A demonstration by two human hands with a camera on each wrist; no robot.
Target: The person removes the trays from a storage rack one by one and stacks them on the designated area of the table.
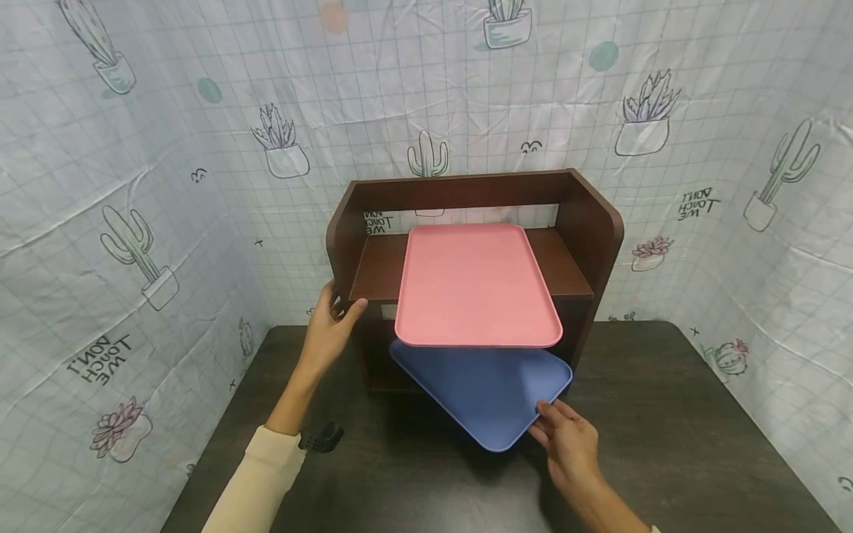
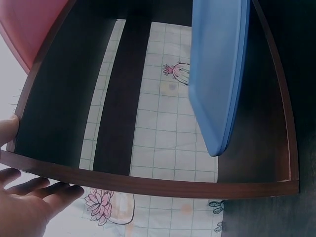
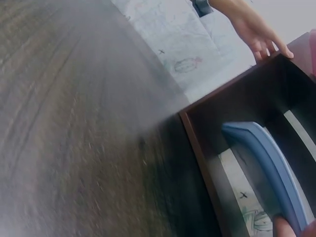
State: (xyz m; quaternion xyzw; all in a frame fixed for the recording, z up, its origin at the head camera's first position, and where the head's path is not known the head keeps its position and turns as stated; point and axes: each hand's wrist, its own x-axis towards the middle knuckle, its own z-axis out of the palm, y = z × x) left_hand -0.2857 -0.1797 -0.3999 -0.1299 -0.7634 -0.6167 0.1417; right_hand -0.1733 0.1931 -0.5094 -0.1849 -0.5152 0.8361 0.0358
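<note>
A dark brown two-level wooden shelf [image 1: 576, 222] stands on the table. My left hand [image 1: 329, 329] grips its left side at the middle board, thumb on the front edge and fingers on the outer side. The pink tray [image 1: 474, 285] lies on the upper level, jutting out over the front. Below it, a blue tray [image 1: 489, 389] sits at an angle, partly inside the lower compartment with one corner out front. My right hand [image 1: 566, 444] pinches the blue tray's right front edge. The pink tray hides the blue tray's rear part.
The dark table [image 1: 640, 414] extends on both sides of the shelf and in front. A white grid-patterned cloth with cactus drawings [image 1: 480, 96] hangs behind and along both sides. A black watch [image 1: 323, 437] is on the left wrist.
</note>
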